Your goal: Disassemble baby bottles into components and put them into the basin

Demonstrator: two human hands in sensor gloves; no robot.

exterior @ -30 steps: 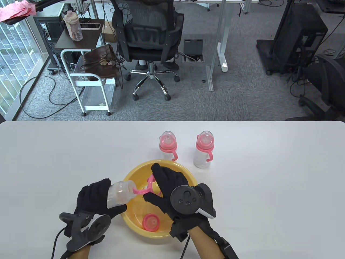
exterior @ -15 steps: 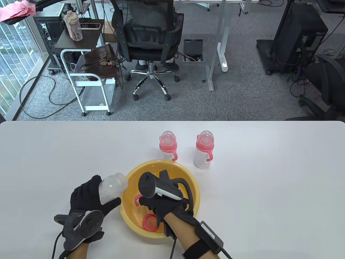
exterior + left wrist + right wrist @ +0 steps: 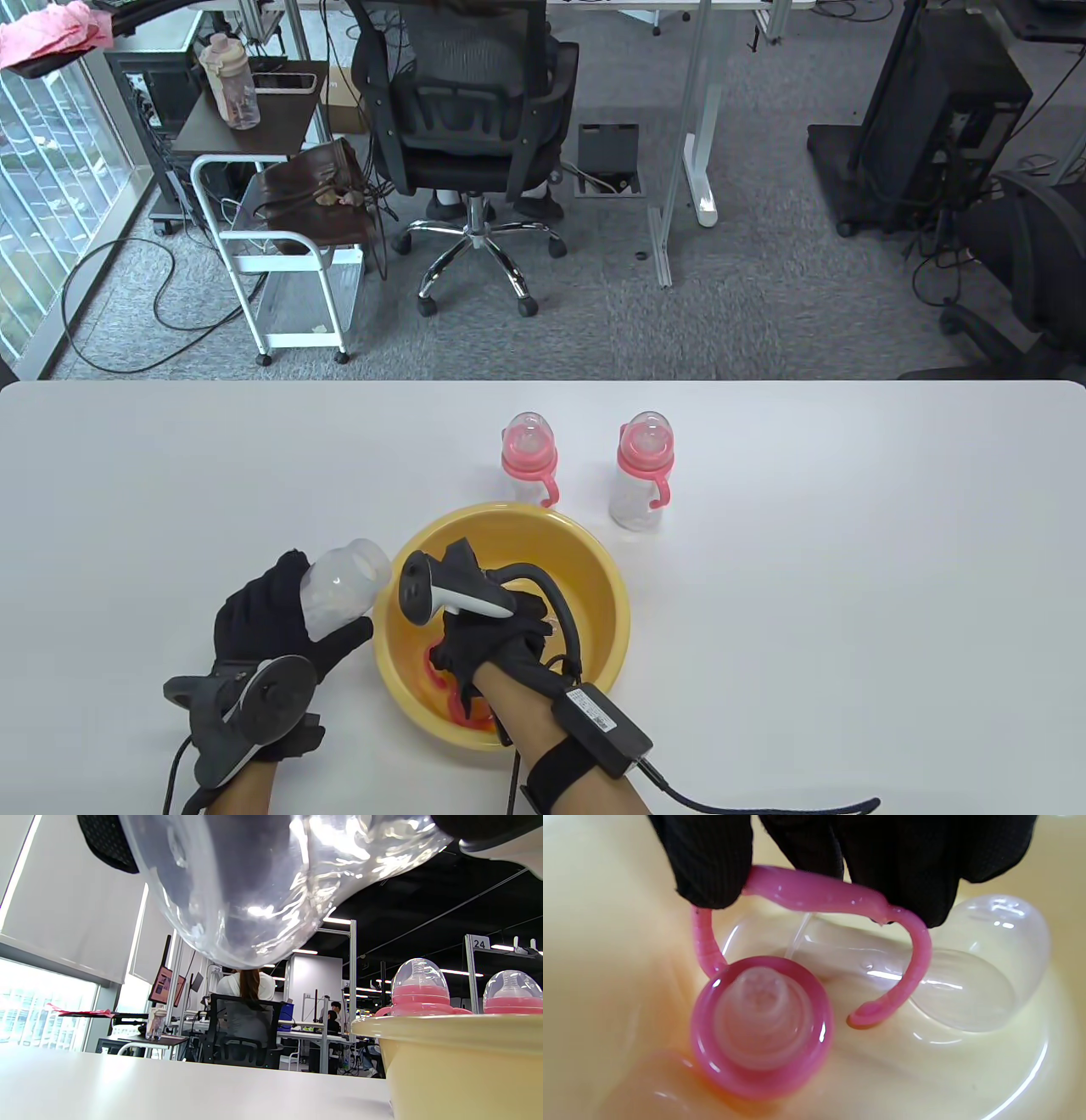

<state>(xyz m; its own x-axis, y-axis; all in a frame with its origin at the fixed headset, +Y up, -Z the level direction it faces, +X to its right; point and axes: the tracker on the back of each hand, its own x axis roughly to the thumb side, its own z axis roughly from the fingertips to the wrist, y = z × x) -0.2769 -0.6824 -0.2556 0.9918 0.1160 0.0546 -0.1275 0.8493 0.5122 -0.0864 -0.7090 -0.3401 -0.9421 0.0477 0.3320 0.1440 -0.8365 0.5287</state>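
Over the basin: my right hand [image 3: 484, 632] is down inside the yellow basin [image 3: 611, 586], fingers [image 3: 712, 870] pinching the pink handle ring [image 3: 818, 895] just above the bowl floor.
Beside the basin: my left hand [image 3: 263, 620] is curled round the clear bottle body [image 3: 339, 586], held tilted just off the near-left rim with its open end toward the bowl.
Inside the basin: a pink collar with its teat [image 3: 761, 1024] and a clear dome cap [image 3: 971, 980] lie on the floor, seen from the right wrist; the ring's hooked ends reach down beside both.
Behind the basin: two assembled bottles, one [image 3: 529, 458] close to the far rim, the other [image 3: 642, 475] just beside it to the right, stand upright and untouched.
Step in hand: I judge this to be the release of the ring; I would spread the fingers low so it settles rather than bounces, then lift straight up.
Edges and room: the rim curves high around my wrist, so a sideways exit risks catching the tracker cable on it or tipping the bowl. The white table [image 3: 848, 594] right of the basin is bare and open. The bottle body needs only a short swing over the near rim.
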